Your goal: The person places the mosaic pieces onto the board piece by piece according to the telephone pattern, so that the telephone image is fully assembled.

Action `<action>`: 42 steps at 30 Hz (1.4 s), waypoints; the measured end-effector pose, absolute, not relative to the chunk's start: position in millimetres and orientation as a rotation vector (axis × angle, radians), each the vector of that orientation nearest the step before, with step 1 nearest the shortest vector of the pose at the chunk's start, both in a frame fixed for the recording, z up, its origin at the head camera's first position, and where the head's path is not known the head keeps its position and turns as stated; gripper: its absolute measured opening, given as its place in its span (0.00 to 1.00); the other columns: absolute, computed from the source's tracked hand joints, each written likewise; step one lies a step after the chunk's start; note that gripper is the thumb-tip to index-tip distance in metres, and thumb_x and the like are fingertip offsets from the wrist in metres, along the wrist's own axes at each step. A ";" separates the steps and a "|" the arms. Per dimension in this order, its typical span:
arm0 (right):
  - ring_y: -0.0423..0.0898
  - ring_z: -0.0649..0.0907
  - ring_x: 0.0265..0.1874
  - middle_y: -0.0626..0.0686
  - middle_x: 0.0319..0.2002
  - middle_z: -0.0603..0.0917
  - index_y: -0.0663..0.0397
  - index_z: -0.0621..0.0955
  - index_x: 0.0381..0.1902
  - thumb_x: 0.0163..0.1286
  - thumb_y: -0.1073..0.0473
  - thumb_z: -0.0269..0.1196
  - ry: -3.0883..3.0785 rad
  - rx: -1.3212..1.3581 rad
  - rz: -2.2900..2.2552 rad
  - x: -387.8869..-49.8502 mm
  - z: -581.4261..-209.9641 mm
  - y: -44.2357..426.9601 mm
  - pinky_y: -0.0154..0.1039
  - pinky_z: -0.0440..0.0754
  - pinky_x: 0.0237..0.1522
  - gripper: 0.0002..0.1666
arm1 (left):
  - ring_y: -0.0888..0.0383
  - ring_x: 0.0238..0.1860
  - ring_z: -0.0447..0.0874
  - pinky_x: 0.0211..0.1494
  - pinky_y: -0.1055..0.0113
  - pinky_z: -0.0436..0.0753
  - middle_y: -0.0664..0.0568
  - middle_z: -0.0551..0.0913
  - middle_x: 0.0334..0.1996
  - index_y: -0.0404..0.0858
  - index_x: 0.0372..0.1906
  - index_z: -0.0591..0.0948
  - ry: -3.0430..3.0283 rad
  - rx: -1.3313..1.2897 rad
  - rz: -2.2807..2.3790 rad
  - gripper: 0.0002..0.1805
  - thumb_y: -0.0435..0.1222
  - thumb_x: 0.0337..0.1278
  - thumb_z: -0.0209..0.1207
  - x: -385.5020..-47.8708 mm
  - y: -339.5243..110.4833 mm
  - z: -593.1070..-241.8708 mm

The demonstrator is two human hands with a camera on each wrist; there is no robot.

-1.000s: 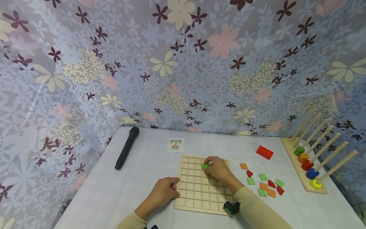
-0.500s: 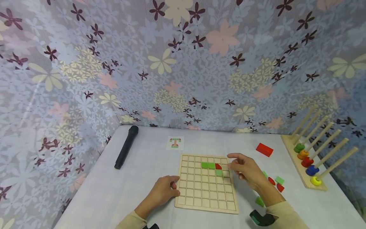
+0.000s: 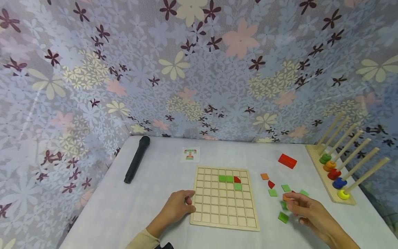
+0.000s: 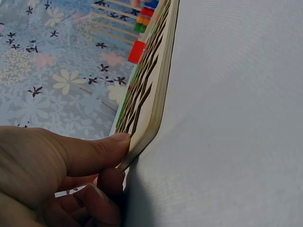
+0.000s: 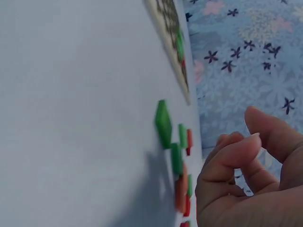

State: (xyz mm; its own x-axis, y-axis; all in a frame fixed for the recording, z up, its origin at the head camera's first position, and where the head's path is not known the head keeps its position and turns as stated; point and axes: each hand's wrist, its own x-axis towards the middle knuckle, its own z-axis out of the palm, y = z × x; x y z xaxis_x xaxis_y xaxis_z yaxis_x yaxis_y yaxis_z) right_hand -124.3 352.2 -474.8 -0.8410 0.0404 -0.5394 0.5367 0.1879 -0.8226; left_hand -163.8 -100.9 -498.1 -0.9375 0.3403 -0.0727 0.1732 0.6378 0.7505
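Note:
My left hand (image 3: pixel 178 206) pinches the left edge of the wooden grid board (image 3: pixel 214 209); in the left wrist view the thumb (image 4: pixel 102 153) lies on the rim. Two green square tiles (image 3: pixel 225 178), a red quarter-circle tile (image 3: pixel 237 180) and a lighter green tile (image 3: pixel 237 186) sit in cells near its far side. Over the loose tiles right of the board hovers my right hand (image 3: pixel 311 212), fingers loosely bent and holding nothing. Beneath or beside its fingertips are an orange tile (image 3: pixel 285 197) and a green tile (image 3: pixel 284 205); another green tile (image 5: pixel 163 124) lies nearer the body.
More loose tiles include an orange square (image 3: pixel 264 176) and a red quarter-circle (image 3: pixel 271 184). Behind the board lies a pattern card (image 3: pixel 190 154). A black microphone (image 3: pixel 136 159) is at left, a red block (image 3: pixel 287 161) and a peg stand with rings (image 3: pixel 331 174) at right.
My right hand has let go of a green tile on the board and moved right, over the loose tiles. My left hand stays at the board's edge.

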 end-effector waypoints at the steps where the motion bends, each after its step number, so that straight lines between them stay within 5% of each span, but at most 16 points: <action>1: 0.47 0.76 0.39 0.42 0.49 0.81 0.55 0.70 0.73 0.67 0.51 0.71 2.073 0.565 -1.675 -123.4 -476.6 353.2 0.40 0.75 0.33 0.40 | 0.63 0.27 0.69 0.38 0.66 0.71 0.59 0.76 0.27 0.28 0.61 0.80 2.649 0.420 1.184 0.33 0.31 0.45 0.73 -164.2 -100.8 -497.8; 13: 0.48 0.78 0.35 0.49 0.43 0.85 0.62 0.80 0.62 0.59 0.53 0.75 2.376 0.492 -1.255 -116.1 -495.9 341.8 0.43 0.79 0.32 0.35 | 0.62 0.29 0.70 0.39 0.65 0.71 0.58 0.76 0.27 0.28 0.61 0.80 2.646 0.401 1.164 0.33 0.31 0.44 0.73 -165.3 -99.6 -496.8; 21: 0.48 0.79 0.43 0.53 0.45 0.84 0.64 0.82 0.57 0.56 0.55 0.76 2.518 0.354 -1.038 -114.4 -500.7 337.4 0.46 0.81 0.44 0.33 | 0.63 0.30 0.71 0.42 0.65 0.72 0.59 0.77 0.27 0.29 0.61 0.81 2.641 0.410 1.157 0.33 0.33 0.46 0.73 -164.8 -97.5 -500.4; 33: 0.48 0.76 0.38 0.51 0.38 0.80 0.61 0.82 0.50 0.55 0.56 0.77 2.552 0.372 -0.941 -118.0 -500.4 325.0 0.44 0.78 0.42 0.27 | 0.62 0.29 0.70 0.39 0.65 0.71 0.59 0.76 0.27 0.29 0.62 0.80 2.644 0.370 1.144 0.33 0.33 0.46 0.74 -165.0 -100.1 -496.0; 42: 0.48 0.76 0.30 0.52 0.30 0.78 0.61 0.79 0.51 0.63 0.55 0.72 2.536 0.394 -1.052 -120.3 -496.2 324.7 0.41 0.76 0.31 0.23 | 0.62 0.29 0.70 0.38 0.66 0.71 0.58 0.76 0.27 0.29 0.62 0.80 2.643 0.367 1.150 0.33 0.33 0.46 0.73 -166.6 -99.7 -497.0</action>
